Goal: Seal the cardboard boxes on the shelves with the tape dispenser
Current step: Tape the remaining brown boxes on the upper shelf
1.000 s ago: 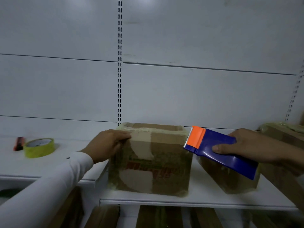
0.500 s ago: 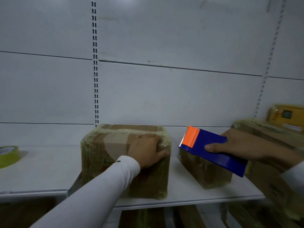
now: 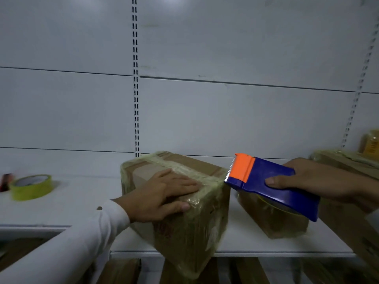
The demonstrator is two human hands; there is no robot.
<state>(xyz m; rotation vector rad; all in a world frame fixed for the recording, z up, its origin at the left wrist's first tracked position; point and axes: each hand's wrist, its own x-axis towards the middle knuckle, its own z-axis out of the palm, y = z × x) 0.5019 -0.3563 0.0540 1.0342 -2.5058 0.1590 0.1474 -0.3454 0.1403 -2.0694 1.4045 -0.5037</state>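
A brown cardboard box (image 3: pixel 184 218), wrapped in yellowish clear tape with a strip along its top, sits turned at an angle on the white shelf, its near corner overhanging the edge. A 2nd, smaller box (image 3: pixel 272 220) stands just beside it to the right. The blue tape dispenser (image 3: pixel 272 187) (orange toothed head pointing left) hangs tilted above that smaller box.

Yellow tape roll (image 3: pixel 30 187) flat on left shelf (image 3: pixel 67 201); red object (image 3: pixel 4 182) just beyond, blurred.
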